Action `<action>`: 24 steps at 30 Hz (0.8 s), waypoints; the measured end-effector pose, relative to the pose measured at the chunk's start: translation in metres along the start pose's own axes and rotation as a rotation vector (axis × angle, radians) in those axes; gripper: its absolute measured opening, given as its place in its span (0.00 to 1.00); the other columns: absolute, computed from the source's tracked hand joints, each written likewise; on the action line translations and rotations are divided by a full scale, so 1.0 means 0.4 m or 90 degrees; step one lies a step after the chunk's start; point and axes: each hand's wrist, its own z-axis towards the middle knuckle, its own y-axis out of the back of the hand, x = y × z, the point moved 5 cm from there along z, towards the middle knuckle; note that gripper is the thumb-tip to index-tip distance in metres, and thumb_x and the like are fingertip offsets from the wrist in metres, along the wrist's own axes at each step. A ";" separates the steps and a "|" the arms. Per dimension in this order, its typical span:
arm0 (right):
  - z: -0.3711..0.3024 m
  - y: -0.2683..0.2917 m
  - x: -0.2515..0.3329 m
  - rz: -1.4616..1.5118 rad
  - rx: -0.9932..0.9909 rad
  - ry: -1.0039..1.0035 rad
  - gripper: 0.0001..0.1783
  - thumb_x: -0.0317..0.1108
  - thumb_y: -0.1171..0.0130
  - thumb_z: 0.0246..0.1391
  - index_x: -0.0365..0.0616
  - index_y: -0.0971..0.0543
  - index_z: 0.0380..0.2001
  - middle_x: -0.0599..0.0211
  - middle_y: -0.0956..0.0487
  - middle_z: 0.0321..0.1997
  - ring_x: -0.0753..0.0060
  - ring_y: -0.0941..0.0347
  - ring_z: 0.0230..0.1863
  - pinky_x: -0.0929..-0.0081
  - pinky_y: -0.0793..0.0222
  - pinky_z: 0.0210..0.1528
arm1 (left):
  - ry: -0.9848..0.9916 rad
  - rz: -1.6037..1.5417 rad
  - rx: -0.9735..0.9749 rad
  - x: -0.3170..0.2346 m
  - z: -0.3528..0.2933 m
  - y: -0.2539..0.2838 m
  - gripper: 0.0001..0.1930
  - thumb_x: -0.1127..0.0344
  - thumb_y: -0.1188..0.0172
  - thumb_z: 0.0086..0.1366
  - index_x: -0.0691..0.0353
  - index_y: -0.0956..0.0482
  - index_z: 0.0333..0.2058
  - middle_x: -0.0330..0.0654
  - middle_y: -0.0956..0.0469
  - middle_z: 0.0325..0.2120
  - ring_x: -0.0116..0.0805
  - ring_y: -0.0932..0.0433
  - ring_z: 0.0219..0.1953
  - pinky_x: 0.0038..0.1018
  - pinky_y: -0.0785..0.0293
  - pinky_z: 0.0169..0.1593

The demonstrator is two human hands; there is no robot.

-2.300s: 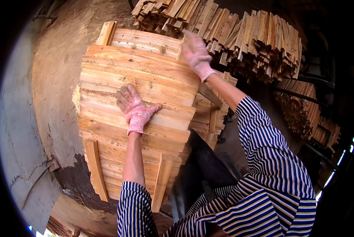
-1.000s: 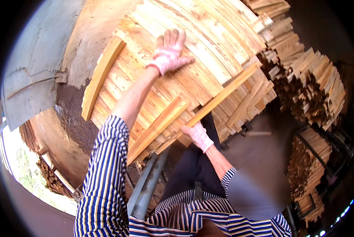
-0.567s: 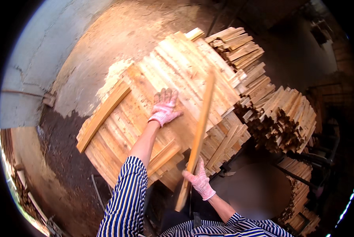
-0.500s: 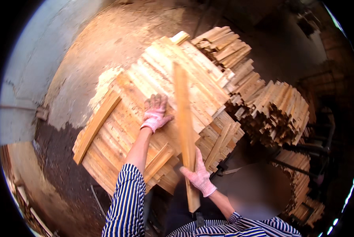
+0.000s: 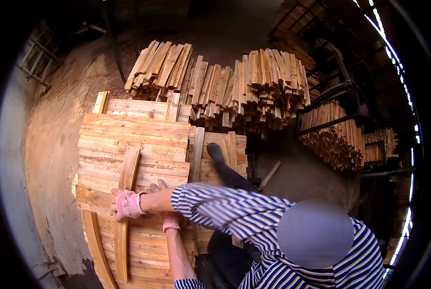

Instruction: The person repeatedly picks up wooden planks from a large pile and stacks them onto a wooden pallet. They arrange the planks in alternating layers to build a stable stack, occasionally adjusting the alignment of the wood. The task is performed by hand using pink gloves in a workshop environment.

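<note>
My right hand (image 5: 126, 204), in a pink work glove, reaches across to the left. Its fingers are closed over a narrow wooden slat (image 5: 121, 250) that lies over the panel of boards. My left hand (image 5: 156, 186), gloved too, rests on the boards (image 5: 162, 168) just right of that slat; its fingertips show stretched out, while my right forearm hides its middle. Another slat (image 5: 95, 245) lies on the panel at the left, roughly parallel to the held one. The boards lie side by side, forming a broad flat surface.
Behind the panel stand heaps of cut wooden slats (image 5: 206, 86). Another slat stack (image 5: 331, 130) stands at the right by a dark metal frame (image 5: 338, 120). A lower board stack (image 5: 225, 149) adjoins the panel's right side. A loose slat (image 5: 271, 174) lies on the floor.
The slat my right hand held up in front of me has swung left and down onto the boards. The view has turned, and my right arm now crosses over my left.
</note>
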 end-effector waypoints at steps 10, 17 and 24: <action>-0.460 0.198 -0.250 0.500 -0.266 -0.383 0.36 0.38 0.37 0.57 0.53 0.32 0.69 0.50 0.43 0.78 0.48 0.46 0.77 0.50 0.42 0.76 | 0.058 0.082 -0.478 -0.020 -0.064 0.143 0.55 0.27 0.51 0.64 0.63 0.57 0.75 0.68 0.57 0.74 0.73 0.63 0.75 0.64 0.63 0.74; -1.350 0.072 -0.532 0.495 -0.288 -1.218 0.35 0.48 0.39 0.60 0.47 0.30 0.67 0.48 0.33 0.72 0.46 0.34 0.69 0.60 0.36 0.70 | 0.094 0.066 -0.300 -0.116 -0.096 0.234 0.58 0.30 0.44 0.62 0.68 0.57 0.74 0.70 0.55 0.72 0.70 0.61 0.75 0.60 0.64 0.74; -2.065 0.072 -0.753 0.507 -0.383 -1.618 0.45 0.51 0.39 0.62 0.37 0.41 0.73 0.43 0.30 0.70 0.47 0.31 0.67 0.60 0.38 0.69 | 0.164 0.175 -0.143 -0.240 -0.085 0.364 0.54 0.33 0.43 0.65 0.68 0.54 0.74 0.66 0.49 0.72 0.61 0.51 0.74 0.54 0.52 0.74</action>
